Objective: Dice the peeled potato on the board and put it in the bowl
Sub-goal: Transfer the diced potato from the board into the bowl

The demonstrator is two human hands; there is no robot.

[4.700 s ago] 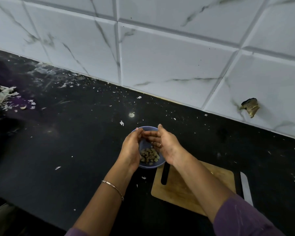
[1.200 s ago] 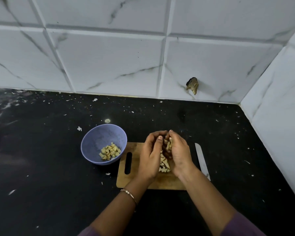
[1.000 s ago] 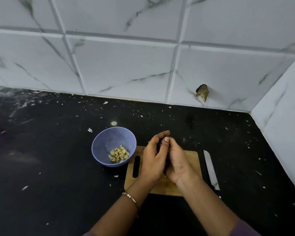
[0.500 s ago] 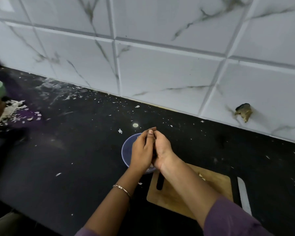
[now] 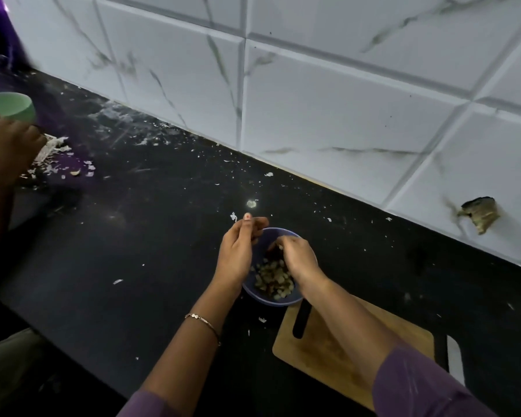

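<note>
Blue bowl (image 5: 278, 301) of potato dice (image 5: 272, 276) — left hand (image 5: 236, 254) loosely curled, empty; right hand (image 5: 298, 257) above it, grip unclear.

Potato dice (image 5: 272, 276) in the bowl (image 5: 266, 298), board (image 5: 328, 356) just right of it, knife (image 5: 454, 359) along the board's right edge.

The glossy black stone surface (image 5: 163, 251) carries a small round blue bowl (image 5: 271, 300). Just beside it lies a rectangular wooden cutting board (image 5: 328, 353), with a steel-bladed knife (image 5: 454, 356) along its right edge. Scattered white scraps (image 5: 118, 281) dot the surface.
</note>
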